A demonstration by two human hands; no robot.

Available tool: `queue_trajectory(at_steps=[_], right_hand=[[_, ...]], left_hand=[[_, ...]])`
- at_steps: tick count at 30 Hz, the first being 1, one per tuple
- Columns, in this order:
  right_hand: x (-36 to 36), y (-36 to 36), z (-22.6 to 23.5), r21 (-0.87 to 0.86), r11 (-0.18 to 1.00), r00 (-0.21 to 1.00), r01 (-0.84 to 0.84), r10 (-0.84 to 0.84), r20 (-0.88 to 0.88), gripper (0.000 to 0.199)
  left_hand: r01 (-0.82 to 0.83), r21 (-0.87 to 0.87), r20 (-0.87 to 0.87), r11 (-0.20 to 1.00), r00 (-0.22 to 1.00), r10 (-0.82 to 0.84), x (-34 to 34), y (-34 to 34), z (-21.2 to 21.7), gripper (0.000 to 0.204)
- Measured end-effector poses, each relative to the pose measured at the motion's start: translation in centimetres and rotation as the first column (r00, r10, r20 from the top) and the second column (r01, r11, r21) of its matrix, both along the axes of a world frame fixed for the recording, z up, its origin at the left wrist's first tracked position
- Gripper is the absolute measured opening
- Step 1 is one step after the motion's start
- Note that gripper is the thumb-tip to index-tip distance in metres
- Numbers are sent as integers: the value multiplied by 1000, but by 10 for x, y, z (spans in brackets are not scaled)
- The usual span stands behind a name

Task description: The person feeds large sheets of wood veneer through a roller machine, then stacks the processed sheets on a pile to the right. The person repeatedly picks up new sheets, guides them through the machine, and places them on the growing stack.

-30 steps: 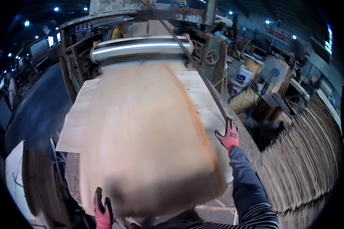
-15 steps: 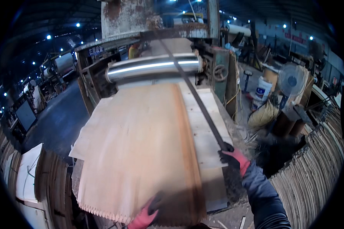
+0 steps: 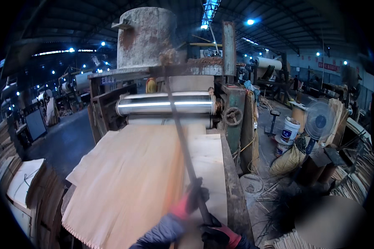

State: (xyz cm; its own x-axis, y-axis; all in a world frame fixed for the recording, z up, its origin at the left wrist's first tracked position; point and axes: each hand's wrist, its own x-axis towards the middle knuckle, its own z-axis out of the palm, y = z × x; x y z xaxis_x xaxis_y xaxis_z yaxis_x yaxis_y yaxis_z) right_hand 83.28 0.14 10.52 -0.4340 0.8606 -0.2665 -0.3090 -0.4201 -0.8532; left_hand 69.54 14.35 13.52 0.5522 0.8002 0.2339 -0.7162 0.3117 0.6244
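A long, thin dark pole [image 3: 181, 141] slants up from my hands over the wood veneer sheets and across the front of the metal roller [image 3: 143, 106]. My right hand [image 3: 217, 235], in a pink and black glove, is closed round its lower end. Higher up, my left hand [image 3: 190, 200], gloved alike and somewhat blurred, is closed on the pole too. Beneath lies a broad pale veneer sheet [image 3: 120, 178] with a jagged near edge, its far end close to the rollers. A whiter sheet [image 3: 210, 162] shows along its right side.
Right of the roller is a handwheel [image 3: 233, 117] on a green machine frame. Farther right stand a fan [image 3: 320, 121], a white bucket [image 3: 290, 130] and a sack [image 3: 287, 162]. Veneer stacks [image 3: 29, 182] rise at the left. A large rusty tank [image 3: 147, 39] tops the machine.
My left hand has left the veneer's near edge and taken hold of the pole. My right hand has moved left and nearer with the pole. The view has tilted up.
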Motion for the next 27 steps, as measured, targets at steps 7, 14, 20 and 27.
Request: queue_trajectory(at_steps=[7,14,20,27], right_hand=[[-14,35,-57,-86,986,989,145,-145,0,25],[-49,70,-111,-158,949,960,272,-278,-20,53],[-52,122,-83,198,963,887,183,-248,390,48],[-25,183,-9,206,954,970,219,-235,58,47]], left_hand=[[-259,-242,-353,935,921,164,17,17,-22,22],[-265,-277,-424,924,896,129,-13,53,-55,20],[-378,-97,-556,921,788,265,-16,103,-35,21],[-320,113,-484,941,809,333,1,155,47,22]])
